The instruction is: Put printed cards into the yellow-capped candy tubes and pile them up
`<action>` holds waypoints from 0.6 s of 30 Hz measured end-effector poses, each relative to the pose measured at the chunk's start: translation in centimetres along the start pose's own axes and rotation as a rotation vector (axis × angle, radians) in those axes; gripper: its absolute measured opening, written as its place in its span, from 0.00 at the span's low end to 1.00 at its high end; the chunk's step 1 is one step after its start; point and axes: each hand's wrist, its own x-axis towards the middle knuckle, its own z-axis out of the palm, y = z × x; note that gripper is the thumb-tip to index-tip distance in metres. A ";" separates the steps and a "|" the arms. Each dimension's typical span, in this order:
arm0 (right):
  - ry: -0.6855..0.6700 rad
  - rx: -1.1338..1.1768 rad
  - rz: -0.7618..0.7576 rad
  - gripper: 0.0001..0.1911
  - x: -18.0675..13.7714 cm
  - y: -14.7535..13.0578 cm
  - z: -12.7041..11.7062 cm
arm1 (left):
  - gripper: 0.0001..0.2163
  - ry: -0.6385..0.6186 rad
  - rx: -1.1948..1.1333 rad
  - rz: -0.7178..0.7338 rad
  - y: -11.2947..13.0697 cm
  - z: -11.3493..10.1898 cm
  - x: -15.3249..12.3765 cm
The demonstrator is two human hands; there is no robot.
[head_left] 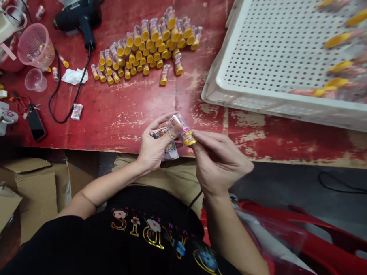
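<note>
Black shirt (139, 240) with gold print fills the bottom of the frame, and both bare forearms reach up from it to the near edge of a worn red table (133, 111). At the centre of the frame the left hand (155, 147) and the right hand (219, 160) meet over the table edge around a small bottle (180, 128). Its long axis runs slantwise from upper left to lower right. Its yellow cap (189, 140) is the lower right end and points toward the right hand. The left thumb and fingers are closed on the bottle's labelled body, and the same hand also keeps a few flat printed sleeves (168, 150) tucked against its palm. The right fingertips are pinched together on the cap end.

Above, at upper centre, a heap of bottles (149, 45) with yellow caps lies on the table, most on their sides. A white perforated crate (270, 44) fills the upper right, with blurred bottles along its right side. At upper left lie a black heat gun (81, 16), a pink basket (36, 44) and a phone (36, 124). Cardboard boxes (24, 189) stand at lower left
</note>
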 end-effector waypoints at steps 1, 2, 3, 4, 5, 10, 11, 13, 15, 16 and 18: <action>0.005 0.015 0.010 0.13 0.2 0.2 0.6 | 0.23 0.003 -0.010 0.008 0.0 -0.2 0.5; 0.010 0.034 0.015 0.12 0.5 0.5 1.2 | 0.23 0.006 -0.024 0.016 0.1 -0.4 1.1; 0.014 0.057 0.018 0.12 0.8 0.8 1.8 | 0.23 0.010 -0.041 0.020 0.1 -0.6 1.9; 0.018 0.081 0.023 0.11 1.3 1.3 2.4 | 0.24 0.018 -0.061 0.021 0.1 -0.8 2.8; 0.019 0.101 0.031 0.10 1.8 2.0 3.0 | 0.24 0.029 -0.079 0.019 0.2 -1.0 3.9; -0.075 0.099 0.122 0.07 6.6 8.0 8.5 | 0.16 0.101 -0.152 0.033 0.8 -2.5 10.6; -0.100 0.069 0.122 0.07 7.8 9.4 10.1 | 0.13 0.130 -0.170 0.022 1.1 -3.0 11.7; -0.186 -0.049 0.092 0.08 10.0 11.6 13.4 | 0.10 0.205 -0.198 -0.026 1.6 -3.9 13.1; -0.330 -0.199 0.038 0.10 12.0 12.5 15.4 | 0.11 0.262 -0.204 -0.070 2.2 -4.6 13.1; -0.393 -0.259 0.001 0.11 13.0 12.7 15.4 | 0.12 0.277 -0.200 -0.088 2.4 -4.9 12.8; -0.418 -0.358 -0.079 0.14 15.3 12.6 13.2 | 0.11 0.288 -0.179 -0.124 2.8 -5.4 11.9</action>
